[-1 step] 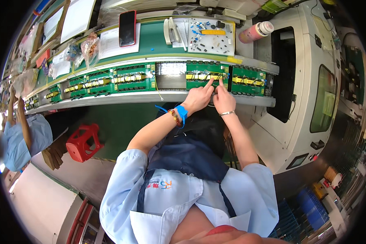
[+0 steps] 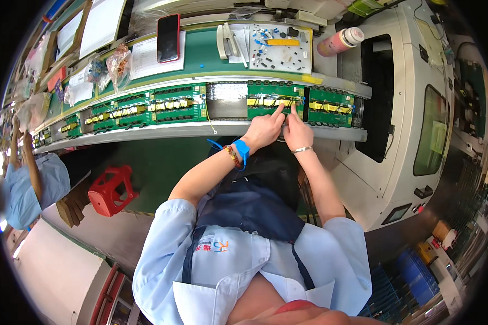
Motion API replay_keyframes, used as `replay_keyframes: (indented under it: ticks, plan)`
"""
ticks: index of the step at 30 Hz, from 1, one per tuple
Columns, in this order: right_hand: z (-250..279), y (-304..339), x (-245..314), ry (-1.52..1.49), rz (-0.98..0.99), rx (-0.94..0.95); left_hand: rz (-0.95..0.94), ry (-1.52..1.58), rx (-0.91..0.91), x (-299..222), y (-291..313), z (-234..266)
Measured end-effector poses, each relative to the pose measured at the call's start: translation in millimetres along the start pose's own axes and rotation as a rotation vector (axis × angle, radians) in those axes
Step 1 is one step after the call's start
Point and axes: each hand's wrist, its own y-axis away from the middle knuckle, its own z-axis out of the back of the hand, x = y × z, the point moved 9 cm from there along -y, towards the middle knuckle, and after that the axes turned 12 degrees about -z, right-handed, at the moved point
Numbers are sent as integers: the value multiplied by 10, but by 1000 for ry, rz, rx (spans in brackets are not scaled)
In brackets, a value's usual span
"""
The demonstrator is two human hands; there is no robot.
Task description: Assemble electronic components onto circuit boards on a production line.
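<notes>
Green circuit board (image 2: 271,92) lies near right end of conveyor (image 2: 230,129), between its far and near edges; second board (image 2: 331,99) sits just right of it. Sound technique, in my judgement: press lightly with fingertips, keep board level, steady wrists over conveyor's near edge, spare neighbouring parts. Left hand (image 2: 263,131): index stretched to yellow components (image 2: 261,102), apparently touching, other fingers curled. Right hand (image 2: 298,134): index extended close beside left index, narrow shape. Whether either pinches small part: cannot tell.
</notes>
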Motion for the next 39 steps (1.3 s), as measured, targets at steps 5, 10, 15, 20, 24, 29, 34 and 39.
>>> replay_keyframes:
  ticks: [5, 10, 15, 20, 24, 29, 34, 39]
  plan:
    - [41, -77, 88, -19, 50, -56, -43, -50, -25, 4, -42, 1]
    - [266, 10, -231, -250, -7, -117, 33, 59, -121, 64, 340, 364]
    - [52, 139, -394, -226, -7, -22, 126, 17, -233, 274, 819, 418]
    - [2, 291, 19, -227, 247, -61, 92, -16, -182, 159, 865, 350]
    - [-30, 304, 64, -217, 274, -66, 67, -96, -126, 128, 836, 313]
    - [-18, 303, -73, -205, 258, -77, 66, -174, -60, 215, 894, 257]
    - [-16, 315, -191, -148, 215, -104, -17, -235, 19, 168, 938, 179]
    - [-14, 365, -160, -103, 240, -111, -8, -219, 9, 160, 897, 218]
